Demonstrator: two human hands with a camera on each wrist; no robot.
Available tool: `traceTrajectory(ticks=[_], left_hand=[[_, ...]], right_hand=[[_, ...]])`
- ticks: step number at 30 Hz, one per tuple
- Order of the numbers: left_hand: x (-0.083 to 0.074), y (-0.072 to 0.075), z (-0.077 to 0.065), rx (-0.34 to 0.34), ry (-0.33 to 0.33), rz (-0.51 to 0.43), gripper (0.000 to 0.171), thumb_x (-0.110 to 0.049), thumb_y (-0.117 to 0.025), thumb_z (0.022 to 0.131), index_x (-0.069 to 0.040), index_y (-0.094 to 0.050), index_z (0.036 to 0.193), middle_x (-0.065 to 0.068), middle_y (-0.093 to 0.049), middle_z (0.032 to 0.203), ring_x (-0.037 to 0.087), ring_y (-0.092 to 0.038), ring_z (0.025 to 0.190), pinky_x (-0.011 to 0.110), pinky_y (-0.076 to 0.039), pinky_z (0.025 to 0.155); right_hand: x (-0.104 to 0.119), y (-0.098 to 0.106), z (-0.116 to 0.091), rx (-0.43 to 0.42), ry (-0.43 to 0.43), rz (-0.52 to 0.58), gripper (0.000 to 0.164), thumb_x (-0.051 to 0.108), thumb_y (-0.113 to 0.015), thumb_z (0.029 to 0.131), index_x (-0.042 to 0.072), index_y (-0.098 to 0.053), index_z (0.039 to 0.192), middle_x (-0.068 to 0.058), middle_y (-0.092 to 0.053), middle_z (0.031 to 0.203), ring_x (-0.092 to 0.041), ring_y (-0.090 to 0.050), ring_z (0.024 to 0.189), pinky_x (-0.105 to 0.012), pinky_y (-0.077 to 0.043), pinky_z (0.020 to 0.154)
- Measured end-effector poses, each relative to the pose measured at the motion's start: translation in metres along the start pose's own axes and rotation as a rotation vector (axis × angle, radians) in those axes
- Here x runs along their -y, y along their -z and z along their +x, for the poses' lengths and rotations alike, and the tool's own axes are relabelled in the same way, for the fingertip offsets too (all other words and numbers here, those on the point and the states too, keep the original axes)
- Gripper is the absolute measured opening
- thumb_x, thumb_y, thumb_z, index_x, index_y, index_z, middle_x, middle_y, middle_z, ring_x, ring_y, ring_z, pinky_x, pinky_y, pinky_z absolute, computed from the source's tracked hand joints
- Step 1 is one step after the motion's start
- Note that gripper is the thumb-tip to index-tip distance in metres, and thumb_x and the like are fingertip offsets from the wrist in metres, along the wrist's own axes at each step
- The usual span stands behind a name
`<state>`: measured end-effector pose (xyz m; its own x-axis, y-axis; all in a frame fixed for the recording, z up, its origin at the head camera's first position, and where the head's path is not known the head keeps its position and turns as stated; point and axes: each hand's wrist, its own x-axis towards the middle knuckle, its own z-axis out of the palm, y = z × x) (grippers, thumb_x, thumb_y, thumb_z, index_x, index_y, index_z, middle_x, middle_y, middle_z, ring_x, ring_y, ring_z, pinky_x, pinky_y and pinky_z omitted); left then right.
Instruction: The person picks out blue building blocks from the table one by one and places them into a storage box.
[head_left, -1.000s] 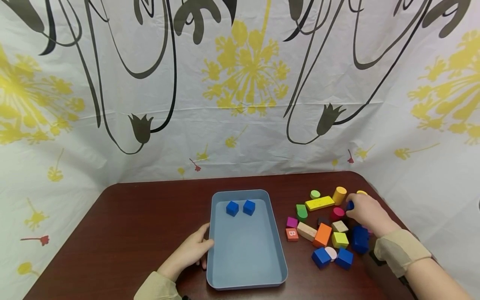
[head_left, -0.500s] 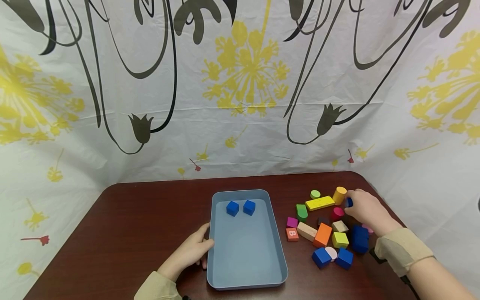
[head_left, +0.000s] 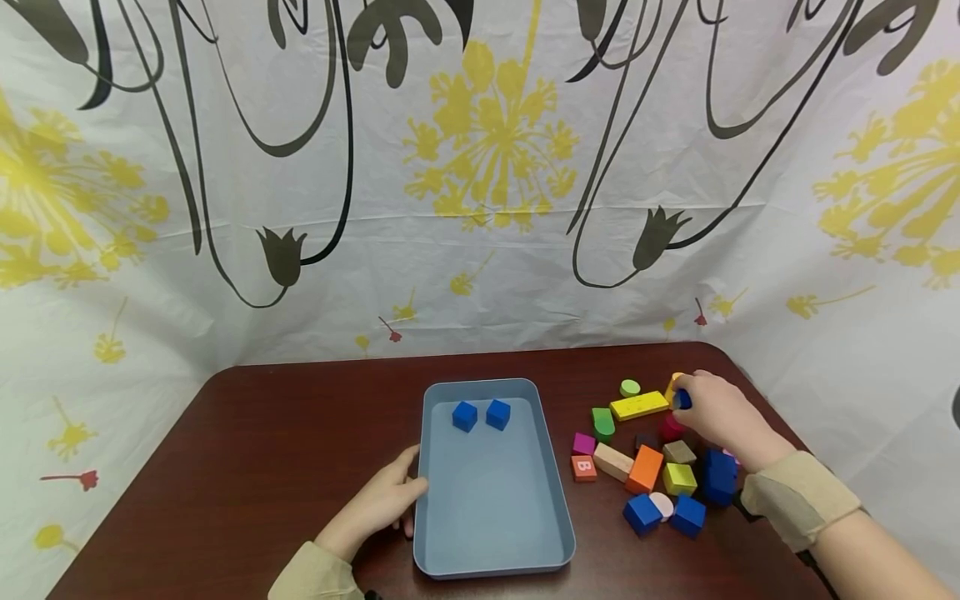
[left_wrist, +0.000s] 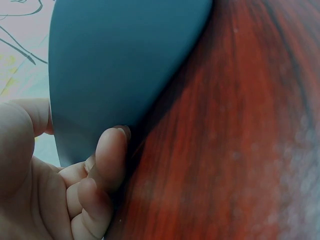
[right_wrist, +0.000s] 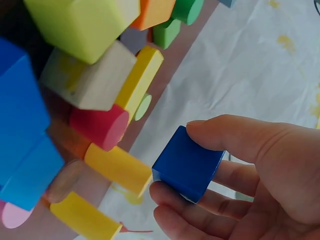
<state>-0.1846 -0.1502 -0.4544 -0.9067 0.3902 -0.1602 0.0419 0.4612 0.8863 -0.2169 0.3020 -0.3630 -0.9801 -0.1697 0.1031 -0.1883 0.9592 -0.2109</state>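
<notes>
A blue cube [right_wrist: 187,162] is pinched between the thumb and fingers of my right hand [head_left: 723,408]; in the head view most of it is hidden by the hand. The hand is above the far right of the block pile, near a yellow-orange cylinder [right_wrist: 117,169] and a red cylinder [right_wrist: 100,127]. My left hand [head_left: 382,500] grips the left wall of a grey-blue tray [head_left: 495,533], thumb at the rim and fingers low on the outer side in the left wrist view. Inside the tray, two blue cubes [head_left: 465,417] sit apart near its far end.
Right of the tray lie several loose blocks: a yellow bar [head_left: 640,407], an orange block [head_left: 645,469], a lime cube [head_left: 679,480], a tall blue block [head_left: 720,477] and a lettered red cube [head_left: 583,468]. A patterned cloth [head_left: 480,292] hangs behind the dark table [head_left: 315,433].
My right hand, holding the blue cube, has moved slightly left and up, now covering part of the yellow-orange cylinder. The left hand and tray stay put.
</notes>
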Motion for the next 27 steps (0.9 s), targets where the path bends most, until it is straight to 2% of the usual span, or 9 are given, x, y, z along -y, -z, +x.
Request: traceTrajectory(ticks=[5, 11, 19, 27], left_hand=[[0.001, 0.000, 0.001, -0.005, 0.002, 0.006, 0.061, -0.016, -0.044, 0.088, -0.003, -0.019, 0.143, 0.009, -0.058, 0.055, 0.025, -0.055, 0.041, 0.029, -0.039, 0.036], [0.001, 0.000, 0.001, -0.004, 0.000, 0.004, 0.061, -0.016, -0.044, 0.088, -0.003, -0.019, 0.143, 0.009, -0.058, 0.055, 0.025, -0.055, 0.041, 0.029, -0.039, 0.036], [0.002, 0.000, 0.000, -0.004, -0.003, 0.007, 0.061, -0.017, -0.044, 0.089, -0.003, -0.019, 0.143, 0.009, -0.058, 0.055, 0.025, -0.055, 0.041, 0.029, -0.039, 0.036], [0.002, 0.000, 0.001, -0.002, -0.002, 0.011, 0.062, -0.017, -0.044, 0.088, -0.003, -0.018, 0.143, 0.009, -0.058, 0.055, 0.025, -0.055, 0.041, 0.029, -0.040, 0.036]], right_hand=[[0.007, 0.003, 0.001, -0.023, 0.046, -0.011, 0.031, 0.012, -0.071, 0.075, -0.002, -0.061, 0.100, -0.014, -0.054, 0.087, -0.024, -0.050, 0.071, -0.043, -0.048, 0.063], [0.017, 0.009, 0.001, -0.023, 0.057, -0.019, 0.033, 0.014, -0.070, 0.077, -0.002, -0.061, 0.105, -0.017, -0.055, 0.095, -0.027, -0.052, 0.077, -0.050, -0.046, 0.067], [0.031, 0.011, 0.007, -0.035, 0.081, -0.012, 0.033, 0.012, -0.068, 0.077, -0.003, -0.060, 0.105, -0.018, -0.055, 0.095, -0.027, -0.053, 0.078, -0.045, -0.050, 0.067], [0.048, 0.015, 0.015, -0.041, 0.107, -0.001, 0.034, 0.012, -0.069, 0.077, -0.003, -0.060, 0.106, -0.018, -0.055, 0.095, -0.029, -0.055, 0.079, -0.047, -0.049, 0.069]])
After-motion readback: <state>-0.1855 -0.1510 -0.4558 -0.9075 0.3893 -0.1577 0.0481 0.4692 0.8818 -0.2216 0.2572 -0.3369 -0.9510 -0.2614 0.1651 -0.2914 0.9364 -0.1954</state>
